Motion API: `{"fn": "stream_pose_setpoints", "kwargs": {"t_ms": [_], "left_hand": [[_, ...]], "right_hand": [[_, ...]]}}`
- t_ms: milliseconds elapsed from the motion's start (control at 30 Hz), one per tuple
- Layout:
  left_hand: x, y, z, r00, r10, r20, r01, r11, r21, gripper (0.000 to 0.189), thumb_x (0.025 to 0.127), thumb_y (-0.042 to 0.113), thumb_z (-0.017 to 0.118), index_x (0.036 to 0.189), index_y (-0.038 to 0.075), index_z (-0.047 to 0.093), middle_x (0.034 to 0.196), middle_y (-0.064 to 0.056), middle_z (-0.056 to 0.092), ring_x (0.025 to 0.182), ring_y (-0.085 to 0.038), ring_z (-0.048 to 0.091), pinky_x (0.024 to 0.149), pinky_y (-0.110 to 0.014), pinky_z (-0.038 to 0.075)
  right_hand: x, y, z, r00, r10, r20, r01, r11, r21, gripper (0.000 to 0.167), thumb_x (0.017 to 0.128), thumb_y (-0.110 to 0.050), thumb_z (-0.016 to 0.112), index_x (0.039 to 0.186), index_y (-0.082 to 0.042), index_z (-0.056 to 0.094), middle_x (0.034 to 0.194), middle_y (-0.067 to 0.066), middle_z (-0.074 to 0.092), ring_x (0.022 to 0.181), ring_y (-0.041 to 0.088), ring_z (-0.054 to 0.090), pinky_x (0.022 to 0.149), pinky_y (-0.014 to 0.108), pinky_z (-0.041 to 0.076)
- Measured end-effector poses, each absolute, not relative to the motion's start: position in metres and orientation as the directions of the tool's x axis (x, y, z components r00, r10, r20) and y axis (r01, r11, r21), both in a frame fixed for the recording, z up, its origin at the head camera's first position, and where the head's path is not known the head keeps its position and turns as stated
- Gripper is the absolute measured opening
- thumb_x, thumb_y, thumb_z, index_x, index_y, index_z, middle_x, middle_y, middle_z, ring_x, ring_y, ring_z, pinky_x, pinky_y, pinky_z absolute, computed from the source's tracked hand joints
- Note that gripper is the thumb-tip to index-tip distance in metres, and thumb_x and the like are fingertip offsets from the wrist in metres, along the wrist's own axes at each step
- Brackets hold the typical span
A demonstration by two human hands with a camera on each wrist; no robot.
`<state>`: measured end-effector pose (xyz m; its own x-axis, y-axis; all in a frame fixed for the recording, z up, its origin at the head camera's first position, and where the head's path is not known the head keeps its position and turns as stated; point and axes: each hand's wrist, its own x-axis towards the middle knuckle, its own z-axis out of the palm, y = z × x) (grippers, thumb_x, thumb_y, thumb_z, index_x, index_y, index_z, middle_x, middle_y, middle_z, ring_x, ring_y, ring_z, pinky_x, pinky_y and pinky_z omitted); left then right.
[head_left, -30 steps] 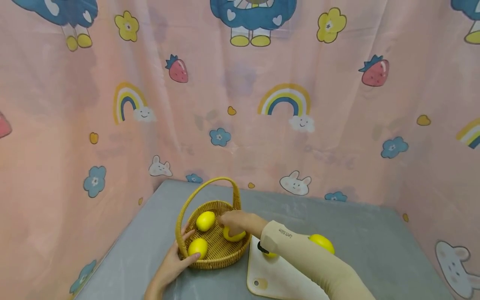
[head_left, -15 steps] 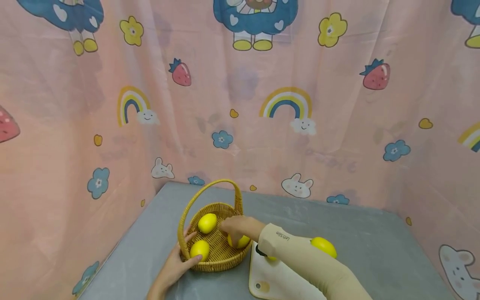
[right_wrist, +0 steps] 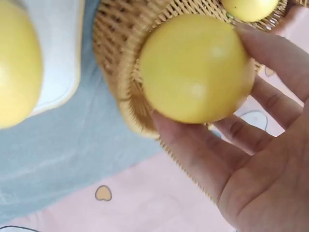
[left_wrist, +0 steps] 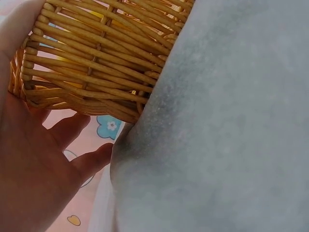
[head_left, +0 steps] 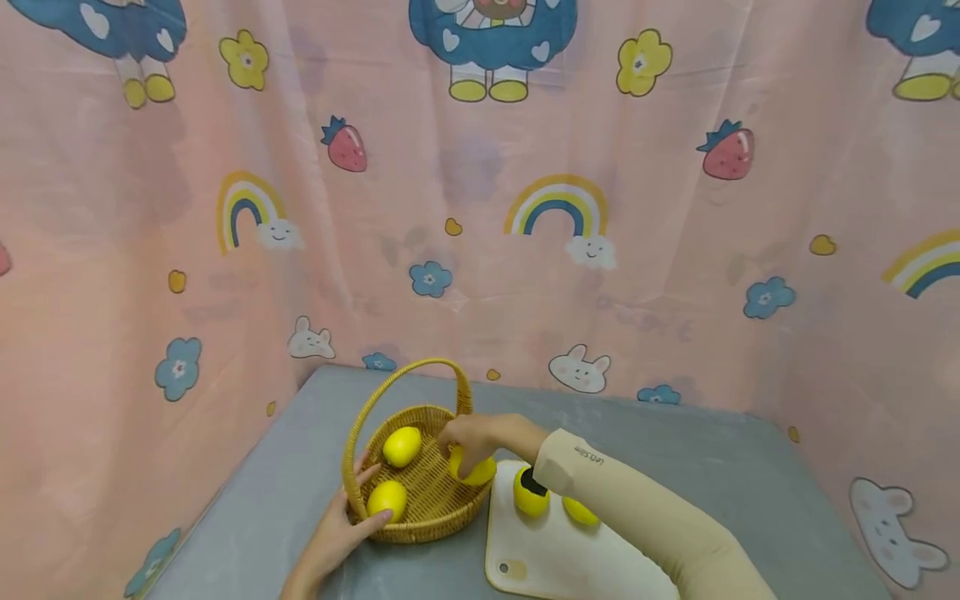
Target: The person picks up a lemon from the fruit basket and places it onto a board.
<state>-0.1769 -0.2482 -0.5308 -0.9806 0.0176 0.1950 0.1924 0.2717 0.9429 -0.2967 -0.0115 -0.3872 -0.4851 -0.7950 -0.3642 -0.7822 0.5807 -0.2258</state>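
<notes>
A round wicker basket (head_left: 420,533) with a tall arched handle holds one lemon (head_left: 402,447) at its back left and another lemon (head_left: 386,501) at its front left. My left hand (head_left: 330,533) grips the basket's left side, thumb over the rim by the front lemon. In the left wrist view, its fingers spread under the woven wall. My right hand (head_left: 474,437) holds a third lemon (right_wrist: 198,67) between thumb and fingers. That lemon overlaps the basket's right rim in the head view. Close in the right wrist view, it covers part of the weave.
A white cutting board (head_left: 540,550) lies right of the basket. On it sit a lemon (head_left: 531,498), partly behind my black wristband, and another lemon (head_left: 581,511), partly behind my sleeve. A pink patterned curtain (head_left: 480,317) stands round the grey tabletop (head_left: 720,492).
My right hand has risen a little with the lemon, and its forearm has shifted. Two lemons on the board show more; the lemon beyond the sleeve is hidden now. My left hand stays put.
</notes>
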Motion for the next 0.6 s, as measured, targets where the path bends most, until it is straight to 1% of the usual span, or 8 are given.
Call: {"fn": "stream_pose_setpoints", "kwargs": {"t_ms": [33, 133, 267, 367, 500, 600], "left_hand": [[-0.177, -0.248, -0.531, -0.98, 0.019, 0.199, 0.196, 0.274, 0.942, 0.071, 0.089, 0.018, 0.077, 0.15, 0.008, 0.043, 0.166, -0.009, 0.015, 0.149, -0.046, 0.005, 0.108, -0.075, 0.011], [-0.178, -0.248, -0.531, -0.976, 0.029, 0.214, 0.214, 0.274, 0.938, 0.07, 0.089, 0.016, 0.076, 0.15, 0.006, 0.043, 0.166, -0.01, 0.015, 0.148, -0.046, 0.006, 0.107, -0.076, 0.012], [-0.18, -0.248, -0.528, -0.974, 0.038, 0.224, 0.226, 0.288, 0.931, 0.07, 0.089, 0.017, 0.076, 0.151, 0.006, 0.042, 0.166, -0.01, 0.015, 0.148, -0.047, 0.006, 0.106, -0.077, 0.013], [-0.181, -0.248, -0.527, -0.974, 0.041, 0.223, 0.225, 0.295, 0.929, 0.071, 0.089, 0.017, 0.076, 0.151, 0.006, 0.042, 0.166, -0.01, 0.014, 0.148, -0.047, 0.006, 0.106, -0.077, 0.013], [-0.179, -0.248, -0.529, -0.976, 0.043, 0.215, 0.218, 0.295, 0.93, 0.071, 0.09, 0.017, 0.075, 0.151, 0.005, 0.042, 0.166, -0.01, 0.014, 0.148, -0.047, 0.006, 0.107, -0.076, 0.013], [-0.178, -0.248, -0.529, -0.98, 0.035, 0.196, 0.198, 0.3, 0.933, 0.071, 0.089, 0.018, 0.076, 0.151, 0.007, 0.042, 0.166, -0.01, 0.014, 0.148, -0.047, 0.006, 0.106, -0.077, 0.013]], "right_hand": [[-0.297, -0.007, -0.385, -0.476, -0.803, -0.358, -0.781, 0.573, -0.247, 0.031, 0.086, -0.014, 0.079, 0.115, -0.012, 0.068, 0.117, 0.0, 0.064, 0.096, 0.011, 0.058, 0.079, 0.025, 0.05], [-0.297, 0.006, -0.38, -0.449, -0.829, -0.335, -0.773, 0.548, -0.319, 0.03, 0.086, -0.012, 0.078, 0.114, -0.011, 0.067, 0.114, 0.001, 0.065, 0.101, 0.012, 0.059, 0.084, 0.025, 0.05], [-0.296, 0.025, -0.374, -0.433, -0.843, -0.32, -0.753, 0.533, -0.385, 0.028, 0.086, -0.008, 0.078, 0.112, -0.008, 0.067, 0.108, 0.001, 0.066, 0.096, 0.011, 0.059, 0.083, 0.023, 0.05], [-0.294, 0.041, -0.37, -0.447, -0.841, -0.304, -0.744, 0.539, -0.395, 0.026, 0.085, -0.008, 0.078, 0.109, -0.008, 0.068, 0.103, -0.001, 0.066, 0.092, 0.011, 0.059, 0.08, 0.023, 0.05], [-0.292, 0.062, -0.368, -0.477, -0.834, -0.277, -0.733, 0.551, -0.399, 0.025, 0.084, -0.01, 0.08, 0.107, -0.007, 0.069, 0.101, 0.0, 0.065, 0.091, 0.013, 0.058, 0.079, 0.024, 0.05], [-0.29, 0.078, -0.367, -0.493, -0.831, -0.259, -0.726, 0.556, -0.403, 0.025, 0.085, -0.011, 0.08, 0.106, -0.006, 0.069, 0.101, 0.002, 0.065, 0.092, 0.016, 0.059, 0.079, 0.025, 0.05]]}}
